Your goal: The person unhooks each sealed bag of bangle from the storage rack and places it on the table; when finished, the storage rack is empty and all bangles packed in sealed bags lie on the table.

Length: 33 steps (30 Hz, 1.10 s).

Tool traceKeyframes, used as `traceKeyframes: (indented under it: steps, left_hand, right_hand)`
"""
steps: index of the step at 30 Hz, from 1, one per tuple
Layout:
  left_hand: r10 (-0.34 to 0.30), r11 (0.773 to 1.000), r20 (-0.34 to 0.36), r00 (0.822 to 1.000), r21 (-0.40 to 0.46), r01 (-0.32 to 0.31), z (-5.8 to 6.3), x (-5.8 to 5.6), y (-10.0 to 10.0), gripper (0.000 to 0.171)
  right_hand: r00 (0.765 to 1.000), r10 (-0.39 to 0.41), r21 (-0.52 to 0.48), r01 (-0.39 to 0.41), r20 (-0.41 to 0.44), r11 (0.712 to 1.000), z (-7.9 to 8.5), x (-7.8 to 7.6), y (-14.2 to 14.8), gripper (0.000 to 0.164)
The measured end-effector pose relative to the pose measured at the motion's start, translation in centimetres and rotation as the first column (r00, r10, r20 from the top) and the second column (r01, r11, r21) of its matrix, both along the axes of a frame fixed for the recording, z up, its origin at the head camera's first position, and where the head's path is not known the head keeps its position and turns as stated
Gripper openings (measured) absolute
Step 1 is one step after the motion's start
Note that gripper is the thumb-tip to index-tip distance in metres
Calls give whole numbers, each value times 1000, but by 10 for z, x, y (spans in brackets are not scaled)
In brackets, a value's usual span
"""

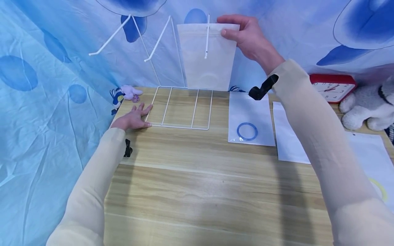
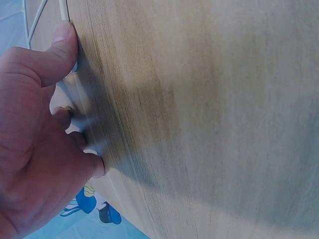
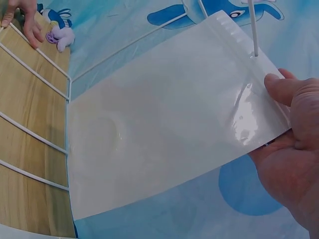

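A white wire display rack (image 1: 163, 125) stands at the back of the table, its long hooks reaching forward. From its rightmost hook (image 1: 207, 41) hangs a white zip bag (image 1: 209, 61), the hook passing through near the top edge. A faint round outline (image 3: 107, 135) shows through the bag's lower part. My right hand (image 1: 250, 37) pinches the bag's upper right corner, thumb in front and fingers behind. At the rack base's front left corner, my left hand (image 1: 132, 118) presses down with spread fingers, its thumb (image 2: 62, 42) on the wire.
Right of the rack lies a clear-fronted bag (image 1: 250, 112) with a blue ring. Farther right are a white bag (image 1: 289, 140) and one with a yellow ring (image 1: 380, 189). A red clock (image 1: 332, 88) and grey plush toy (image 1: 366, 102) stand behind; a small purple plush (image 1: 130, 91) sits back left.
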<state>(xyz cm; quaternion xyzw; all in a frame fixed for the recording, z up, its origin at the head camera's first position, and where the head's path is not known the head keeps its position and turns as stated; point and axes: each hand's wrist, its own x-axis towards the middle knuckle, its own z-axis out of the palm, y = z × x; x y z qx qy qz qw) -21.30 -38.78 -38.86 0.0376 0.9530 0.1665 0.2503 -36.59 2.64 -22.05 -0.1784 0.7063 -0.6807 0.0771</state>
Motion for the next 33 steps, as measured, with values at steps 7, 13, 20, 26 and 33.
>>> traceKeyframes:
  steps: [7,13,20,26,33]
  left_hand:
    - [5,1000,2,1000,0,-5,4,0,4,88]
    - [-8,1000,4,1000,-9,8,6,2,5,89]
    - [-15,999,1,1000,-28,15,7,0,5,89]
    - [-11,1000,4,1000,-23,12,8,-3,8,88]
    - [-44,999,-10,999,-20,43,9,-4,6,90]
  right_hand:
    - [1000,-27,23,27,6,999,2,-1,-1,35]
    - [1000,-29,42,29,-11,999,2,3,0,35]
    - [999,-18,50,20,-41,999,6,10,3,34]
    - [998,-2,86,7,-58,996,8,20,8,33]
    - [996,21,117,-11,-90,993,11,31,12,31]
